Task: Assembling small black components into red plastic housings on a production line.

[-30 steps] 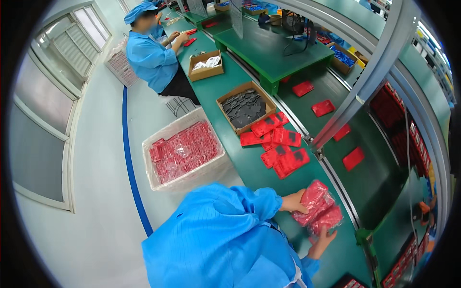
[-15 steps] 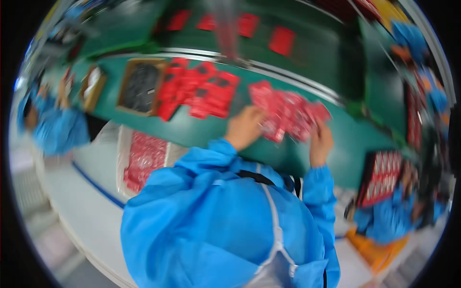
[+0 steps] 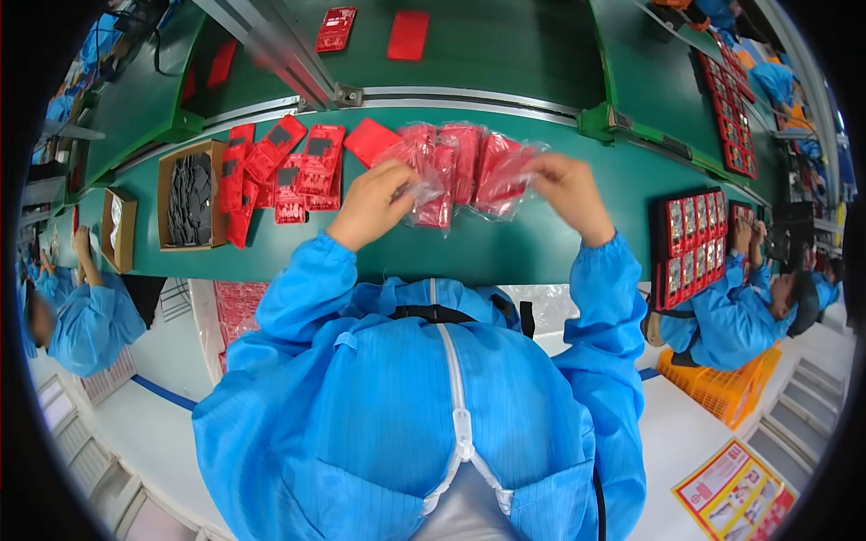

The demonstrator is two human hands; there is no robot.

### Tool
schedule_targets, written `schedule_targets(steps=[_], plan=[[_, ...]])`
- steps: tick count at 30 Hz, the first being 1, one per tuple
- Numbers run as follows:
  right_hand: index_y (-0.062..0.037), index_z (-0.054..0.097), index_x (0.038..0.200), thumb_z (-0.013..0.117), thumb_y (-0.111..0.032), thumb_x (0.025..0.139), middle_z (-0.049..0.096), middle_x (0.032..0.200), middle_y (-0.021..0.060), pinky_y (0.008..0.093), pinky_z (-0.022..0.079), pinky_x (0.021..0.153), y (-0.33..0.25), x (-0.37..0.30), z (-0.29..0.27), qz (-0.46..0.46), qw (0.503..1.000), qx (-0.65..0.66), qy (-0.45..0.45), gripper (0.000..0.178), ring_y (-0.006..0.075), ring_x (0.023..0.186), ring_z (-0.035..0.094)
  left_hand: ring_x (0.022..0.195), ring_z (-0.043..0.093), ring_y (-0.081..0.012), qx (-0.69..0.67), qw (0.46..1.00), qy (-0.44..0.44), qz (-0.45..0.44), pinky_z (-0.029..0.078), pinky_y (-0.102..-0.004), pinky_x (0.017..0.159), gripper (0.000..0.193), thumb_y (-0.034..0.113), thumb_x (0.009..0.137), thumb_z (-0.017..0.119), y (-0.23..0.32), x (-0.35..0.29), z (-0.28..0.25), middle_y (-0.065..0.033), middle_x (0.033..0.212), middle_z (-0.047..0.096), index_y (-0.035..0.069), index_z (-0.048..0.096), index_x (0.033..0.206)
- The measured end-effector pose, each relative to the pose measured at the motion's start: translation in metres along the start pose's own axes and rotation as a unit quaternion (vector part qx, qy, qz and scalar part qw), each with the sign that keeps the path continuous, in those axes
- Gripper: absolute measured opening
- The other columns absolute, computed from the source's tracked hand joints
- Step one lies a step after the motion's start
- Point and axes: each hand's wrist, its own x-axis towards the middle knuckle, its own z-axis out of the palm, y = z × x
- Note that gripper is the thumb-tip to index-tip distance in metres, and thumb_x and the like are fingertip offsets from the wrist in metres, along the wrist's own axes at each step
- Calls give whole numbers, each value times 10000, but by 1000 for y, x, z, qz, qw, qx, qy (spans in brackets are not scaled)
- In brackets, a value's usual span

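Observation:
Several flat red pieces in clear plastic bags [image 3: 464, 162] lie in a loose row on the green bench in front of me. My left hand [image 3: 374, 203] has its fingers closed on the crinkled edge of the leftmost bagged red piece [image 3: 433, 207]. At the other end of the row, my right hand [image 3: 570, 194], slightly blurred, pinches the clear film of another bagged red piece [image 3: 501, 176]. A plain red flat piece [image 3: 372, 142] rests just beyond my left hand. Left of it is a pile of red pieces with dark patches [image 3: 289, 171].
An open cardboard box [image 3: 216, 194] of dark grey flat pieces stands left of the pile. Beyond a metal rail [image 3: 469, 97], red pieces [image 3: 408, 36] lie on a green surface. A co-worker [image 3: 90, 325] sits at left, another [image 3: 740, 311] at right beside a tray [image 3: 693, 239] of red items.
My view has turned, so the bench now looks more level and the box sits further left. Both hands remain at the bagged pieces, which now lie more spread out in a row.

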Motion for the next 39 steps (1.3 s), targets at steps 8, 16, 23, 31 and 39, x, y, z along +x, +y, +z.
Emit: schedule_targets(steps=[8, 16, 23, 31, 39], plan=[[-4, 632, 945, 662, -189, 797, 638, 822, 73, 286, 482, 651, 71, -20, -2, 140, 980, 132, -57, 238, 158, 748, 597, 841, 573, -332, -45, 994, -104, -5, 473, -380, 721, 175, 46, 729, 588, 28, -31, 11, -136, 901, 573, 25, 548, 898], [11, 622, 930, 639, -257, 814, 628, 874, 197, 392, 482, 679, 133, -13, 25, 168, 976, -128, 61, 293, 348, 787, 611, 767, 575, -216, -200, 979, -47, -12, 453, -307, 663, 141, 67, 718, 687, 47, -7, 10, -85, 803, 558, 16, 570, 778], [-19, 643, 839, 611, -211, 827, 623, 873, 172, 408, 467, 686, 131, -14, 32, 160, 961, -145, 172, 195, 341, 796, 600, 765, 594, -336, 52, 979, 76, -184, 474, -372, 688, 304, 279, 738, 675, -66, 71, 16, -169, 788, 623, -1, 622, 846], [-40, 602, 938, 550, -146, 892, 634, 794, 70, 320, 472, 684, 138, -6, 21, 68, 915, 258, 302, 126, 199, 758, 600, 829, 605, -158, -12, 960, -109, -258, 477, -289, 745, 250, 170, 814, 628, -104, 106, 28, -111, 916, 656, -23, 632, 973], [-14, 612, 1008, 595, -182, 847, 641, 803, 77, 295, 484, 631, 40, 75, 0, 105, 970, 205, 80, 233, 155, 705, 604, 824, 576, -123, -326, 936, 47, -125, 446, -264, 783, 170, 157, 936, 501, -52, 103, 6, -35, 888, 638, 6, 579, 945]])
